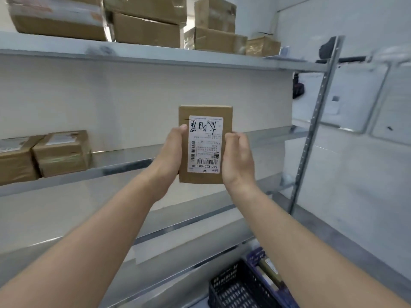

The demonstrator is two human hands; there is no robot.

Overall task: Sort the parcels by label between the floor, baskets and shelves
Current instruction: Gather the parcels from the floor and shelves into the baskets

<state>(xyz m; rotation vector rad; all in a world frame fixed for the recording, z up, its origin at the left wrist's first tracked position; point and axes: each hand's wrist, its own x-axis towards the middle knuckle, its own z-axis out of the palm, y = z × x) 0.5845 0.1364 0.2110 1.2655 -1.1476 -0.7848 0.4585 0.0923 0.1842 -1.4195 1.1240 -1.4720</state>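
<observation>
A small flat cardboard parcel (205, 112) is held up in front of the middle shelf, its white label (205, 145) facing me upside down with handwriting and barcodes. My left hand (171, 150) grips its left edge, fingers curled round it. On the right edge, my right hand (238, 161) grips it the same way. The parcel hangs in the air above the middle shelf (124, 165), touching nothing else.
Two taped cardboard boxes (62, 152) sit at the left of the middle shelf. Several larger boxes (144, 21) crowd the top shelf (155, 56). A dark plastic basket (240, 287) holding parcels stands on the floor at lower right. A perforated metal upright (315, 121) bounds the shelving on the right.
</observation>
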